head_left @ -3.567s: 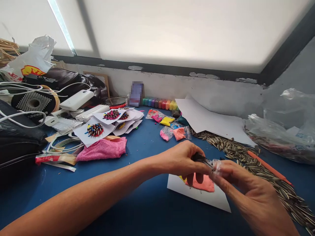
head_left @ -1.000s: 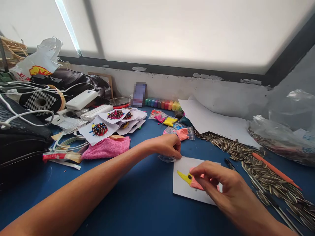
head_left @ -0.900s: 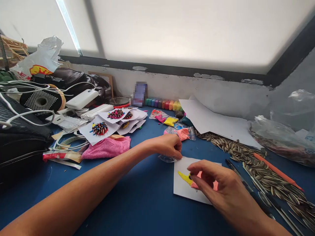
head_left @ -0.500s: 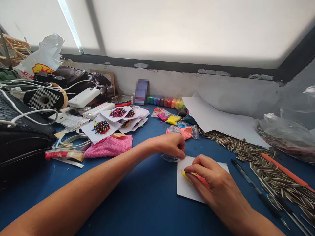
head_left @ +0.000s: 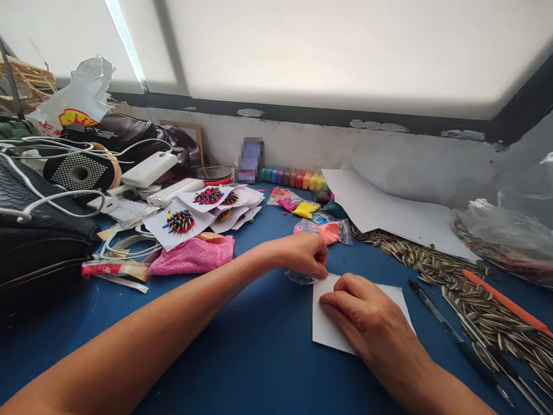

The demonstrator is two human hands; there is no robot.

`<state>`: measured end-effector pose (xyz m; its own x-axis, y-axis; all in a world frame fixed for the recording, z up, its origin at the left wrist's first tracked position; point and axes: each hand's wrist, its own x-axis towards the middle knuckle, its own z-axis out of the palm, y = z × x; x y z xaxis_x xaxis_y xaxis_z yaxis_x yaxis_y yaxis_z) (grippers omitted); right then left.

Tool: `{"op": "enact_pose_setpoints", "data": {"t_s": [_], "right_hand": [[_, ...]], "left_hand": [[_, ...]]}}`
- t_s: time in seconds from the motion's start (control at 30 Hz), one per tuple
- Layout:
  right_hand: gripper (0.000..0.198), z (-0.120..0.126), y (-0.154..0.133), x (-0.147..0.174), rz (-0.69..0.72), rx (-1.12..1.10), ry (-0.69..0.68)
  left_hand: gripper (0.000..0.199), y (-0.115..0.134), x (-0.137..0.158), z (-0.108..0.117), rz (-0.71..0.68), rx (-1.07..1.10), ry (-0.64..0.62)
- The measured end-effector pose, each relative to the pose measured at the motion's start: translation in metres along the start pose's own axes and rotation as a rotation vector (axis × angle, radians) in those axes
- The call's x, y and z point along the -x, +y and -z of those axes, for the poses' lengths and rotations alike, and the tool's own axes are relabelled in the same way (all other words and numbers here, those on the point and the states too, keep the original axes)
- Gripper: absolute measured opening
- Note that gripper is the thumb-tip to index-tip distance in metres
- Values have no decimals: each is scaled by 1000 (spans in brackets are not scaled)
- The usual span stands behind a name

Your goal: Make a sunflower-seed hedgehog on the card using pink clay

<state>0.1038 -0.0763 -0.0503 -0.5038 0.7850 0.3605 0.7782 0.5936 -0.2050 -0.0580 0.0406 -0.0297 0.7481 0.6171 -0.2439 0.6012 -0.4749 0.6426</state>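
Note:
A square of white paper (head_left: 325, 325) lies on the blue table in front of me. My right hand (head_left: 367, 317) is closed low over its middle, thumb and fingers together. The yellow and pink modelling clay seen there earlier is now hidden by these fingers. At the paper's far left corner, my left hand (head_left: 305, 255) has its fingers curled, the fingertips touching the corner. A clear plastic wrapper (head_left: 300, 278) lies just under that hand. Beyond it is an opened packet of salmon-pink clay (head_left: 329, 232).
Striped sunflower seeds (head_left: 488, 311) spread along the right, with a pen (head_left: 453, 334) and an orange stick (head_left: 505, 301). Decorated paper cards (head_left: 185, 222), a pink cloth (head_left: 194, 255) and a white power bank (head_left: 151, 168) are left. Clay packs (head_left: 298, 178) line the wall.
My right fingers have closed down over the clay, hiding the yellow and pink that showed before. My left hand stays at the corner. The view has shifted slightly.

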Motion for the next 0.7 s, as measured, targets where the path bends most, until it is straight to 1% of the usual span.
{"op": "enact_pose_setpoints", "data": {"t_s": [0.27,0.43,0.57,0.7], "right_hand": [[24,3,-2,4,16,-1,-10],[22,7,-4,13,1,-11,-11],[23,3,-5,18,34,41,-20],[21,0,-6,16,54,86,-30]], "left_hand": [[7,0,-1,0,-18,-2,0],[9,1,-1,1,-12,8,-5],[10,1,-1,1,-14,4,-3],[8,1,-1,1,-1,-4,-8]]}}
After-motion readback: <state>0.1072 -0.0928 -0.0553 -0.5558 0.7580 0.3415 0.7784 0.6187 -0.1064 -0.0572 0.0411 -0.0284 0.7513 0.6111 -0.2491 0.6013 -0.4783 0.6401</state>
